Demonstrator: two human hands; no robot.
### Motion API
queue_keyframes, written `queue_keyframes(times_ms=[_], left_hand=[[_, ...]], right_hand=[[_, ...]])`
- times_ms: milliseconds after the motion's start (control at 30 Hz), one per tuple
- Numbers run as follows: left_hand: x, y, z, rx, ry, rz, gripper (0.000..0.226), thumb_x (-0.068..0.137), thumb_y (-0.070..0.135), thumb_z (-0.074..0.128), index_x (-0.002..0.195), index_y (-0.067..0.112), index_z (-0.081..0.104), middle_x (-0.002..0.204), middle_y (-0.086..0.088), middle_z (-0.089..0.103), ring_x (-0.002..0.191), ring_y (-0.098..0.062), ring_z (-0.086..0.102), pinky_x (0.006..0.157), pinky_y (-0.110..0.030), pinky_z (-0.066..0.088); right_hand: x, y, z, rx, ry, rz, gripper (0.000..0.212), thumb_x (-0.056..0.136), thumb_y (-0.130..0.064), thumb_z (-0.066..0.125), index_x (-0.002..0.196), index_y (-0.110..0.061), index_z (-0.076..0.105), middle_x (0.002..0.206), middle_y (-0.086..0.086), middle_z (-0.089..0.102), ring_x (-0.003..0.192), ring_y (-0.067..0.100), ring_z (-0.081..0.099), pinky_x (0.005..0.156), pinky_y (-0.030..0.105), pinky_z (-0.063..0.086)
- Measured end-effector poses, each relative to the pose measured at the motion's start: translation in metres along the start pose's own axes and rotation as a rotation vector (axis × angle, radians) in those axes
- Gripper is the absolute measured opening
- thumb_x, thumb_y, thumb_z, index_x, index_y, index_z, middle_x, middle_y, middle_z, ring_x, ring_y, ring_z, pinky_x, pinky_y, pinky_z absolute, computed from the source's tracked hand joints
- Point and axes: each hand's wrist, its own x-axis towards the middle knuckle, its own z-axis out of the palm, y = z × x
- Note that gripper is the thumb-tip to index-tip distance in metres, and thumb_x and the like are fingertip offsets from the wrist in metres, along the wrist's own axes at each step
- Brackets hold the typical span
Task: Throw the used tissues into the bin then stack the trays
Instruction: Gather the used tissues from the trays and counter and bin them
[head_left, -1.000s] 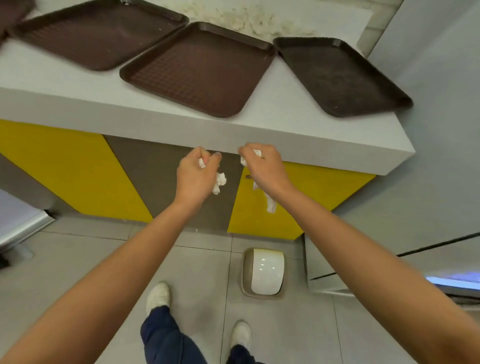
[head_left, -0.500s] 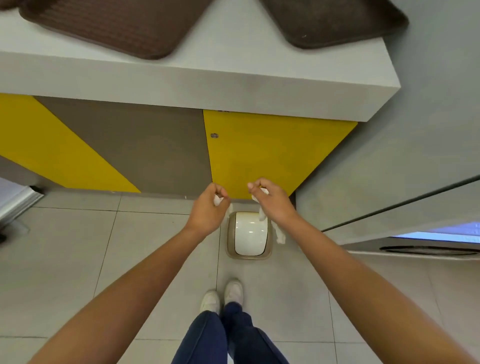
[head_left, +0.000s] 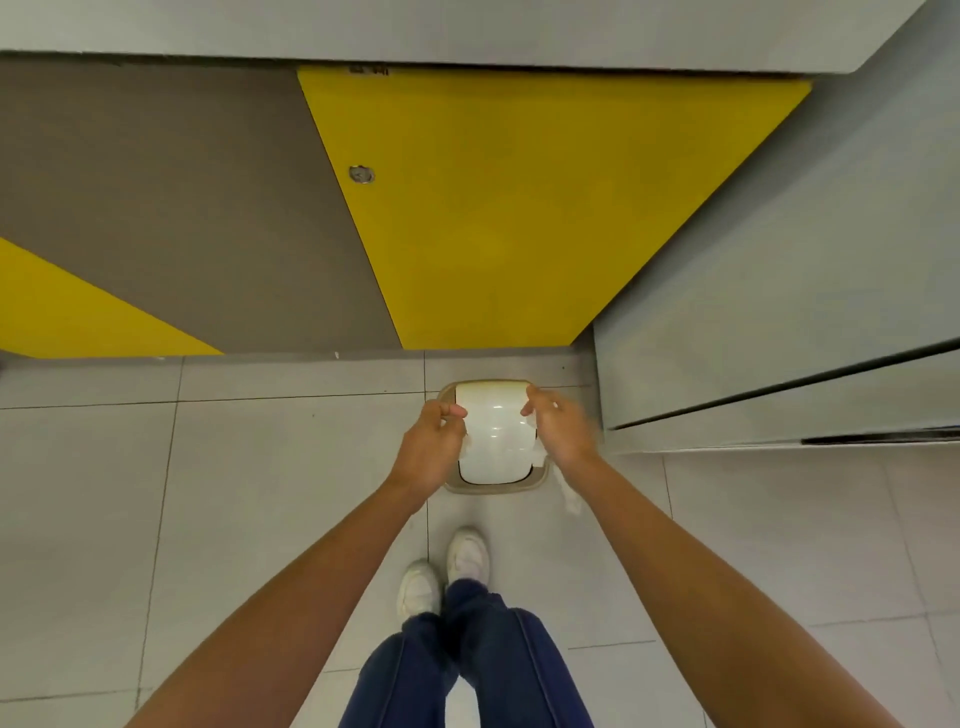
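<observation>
I am looking straight down at a small bin (head_left: 493, 486) standing on the grey tiled floor (head_left: 260, 467), just in front of a yellow cabinet door (head_left: 519, 208) under the counter (head_left: 467, 26). The bin has a beige rim and a glossy white swing lid (head_left: 493, 431). Its long axis runs away from me, from my feet toward the cabinet, and a thin dark gap shows at the lid's near edge.

My left hand (head_left: 431, 447) is over the bin's left edge, fingers curled shut around a crumpled white tissue (head_left: 469, 441), of which only a small bit peeks out beside the lid. My right hand (head_left: 563, 431) is over the bin's right edge, blurred, its fingers bent inward. It grips another white tissue (head_left: 569, 496) that trails down below the wrist, hanging long and narrow toward the floor just to the right of the bin. Both hands sit at about the same height in the view, one on each side of the lid, with the white lid showing between them.

Below the bin, my two white shoes (head_left: 447, 577) stand close together on the tiles, toes pointing at the bin, with dark blue trouser legs (head_left: 467, 665) above them. A grey panel (head_left: 779, 312) rises on the right.
</observation>
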Motion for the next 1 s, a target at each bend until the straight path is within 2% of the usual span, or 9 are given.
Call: queue_keyframes(times_ms=[100, 200, 367, 433, 500, 600, 700, 867, 1000], left_hand=[[0.034, -0.029, 0.016, -0.024, -0.023, -0.061, 0.029, 0.088, 0.0, 0.036, 0.106, 0.019, 0.047, 0.107, -0.005, 0.052, 0.092, -0.02, 0.049, 0.066, -0.022, 0.04], [0.064, -0.063, 0.029, 0.073, -0.023, -0.015, 0.032, 0.087, -0.005, 0.039, 0.115, 0.01, 0.046, 0.123, -0.012, 0.049, 0.103, -0.022, 0.049, 0.071, -0.022, 0.041], [0.099, -0.108, 0.048, 0.241, -0.037, 0.115, 0.044, 0.081, -0.016, 0.04, 0.119, 0.006, 0.046, 0.125, -0.013, 0.036, 0.115, -0.025, 0.041, 0.09, -0.022, 0.041], [0.108, -0.121, 0.054, 0.315, -0.049, 0.228, 0.046, 0.079, -0.02, 0.042, 0.117, 0.006, 0.047, 0.123, -0.013, 0.035, 0.111, -0.021, 0.04, 0.088, -0.011, 0.039], [0.114, -0.132, 0.059, 0.397, -0.092, 0.335, 0.049, 0.077, -0.021, 0.043, 0.118, 0.007, 0.047, 0.123, -0.012, 0.035, 0.107, -0.015, 0.038, 0.086, -0.003, 0.035], [0.118, -0.143, 0.065, 0.578, -0.186, 0.472, 0.053, 0.079, -0.014, 0.053, 0.125, 0.01, 0.042, 0.128, -0.01, 0.032, 0.111, -0.016, 0.039, 0.09, -0.011, 0.036], [0.12, -0.148, 0.072, 0.793, -0.244, 0.57, 0.052, 0.086, -0.004, 0.055, 0.132, 0.013, 0.036, 0.132, -0.006, 0.031, 0.103, -0.011, 0.041, 0.082, -0.012, 0.038], [0.132, -0.161, 0.088, 0.992, -0.308, 0.687, 0.026, 0.097, 0.014, 0.042, 0.124, 0.013, 0.042, 0.124, -0.009, 0.046, 0.106, -0.019, 0.051, 0.088, -0.027, 0.047], [0.142, -0.163, 0.1, 1.191, -0.256, 0.655, 0.052, 0.09, 0.003, 0.052, 0.138, 0.005, 0.03, 0.14, -0.015, 0.033, 0.125, -0.027, 0.04, 0.097, -0.032, 0.043]], right_hand=[[0.033, 0.026, 0.016, 0.121, -0.063, 0.121, 0.042, 0.069, -0.014, 0.052, 0.111, -0.012, 0.055, 0.097, 0.002, 0.054, 0.072, 0.015, 0.048, 0.056, 0.025, 0.036], [0.064, 0.055, 0.033, -0.046, -0.082, 0.118, 0.037, 0.08, 0.006, 0.044, 0.109, -0.017, 0.047, 0.109, 0.006, 0.048, 0.077, 0.014, 0.048, 0.057, 0.024, 0.038], [0.101, 0.105, 0.07, -0.134, -0.095, 0.061, 0.047, 0.081, 0.009, 0.048, 0.124, -0.01, 0.042, 0.117, 0.007, 0.05, 0.108, 0.024, 0.052, 0.087, 0.033, 0.049], [0.108, 0.12, 0.083, -0.141, -0.029, 0.032, 0.041, 0.085, 0.005, 0.051, 0.123, -0.01, 0.042, 0.114, 0.006, 0.051, 0.107, 0.023, 0.052, 0.092, 0.035, 0.048], [0.111, 0.131, 0.092, -0.187, 0.041, -0.005, 0.032, 0.087, 0.002, 0.051, 0.118, -0.008, 0.045, 0.103, 0.006, 0.05, 0.096, 0.021, 0.052, 0.084, 0.031, 0.047], [0.112, 0.148, 0.104, -0.263, 0.119, -0.119, 0.025, 0.088, -0.006, 0.059, 0.112, -0.01, 0.051, 0.102, 0.002, 0.054, 0.091, 0.012, 0.05, 0.083, 0.021, 0.045], [0.118, 0.162, 0.112, -0.332, 0.161, -0.177, 0.021, 0.088, -0.018, 0.062, 0.108, -0.014, 0.056, 0.099, -0.003, 0.057, 0.088, 0.009, 0.053, 0.082, 0.017, 0.045], [0.131, 0.173, 0.112, -0.445, 0.097, -0.188, 0.021, 0.092, -0.018, 0.058, 0.112, -0.014, 0.057, 0.109, 0.003, 0.063, 0.099, 0.018, 0.061, 0.083, 0.017, 0.045], [0.133, 0.178, 0.106, -0.597, 0.063, -0.211, 0.035, 0.091, -0.011, 0.058, 0.125, -0.014, 0.053, 0.122, 0.006, 0.061, 0.108, 0.022, 0.06, 0.093, 0.027, 0.047]])
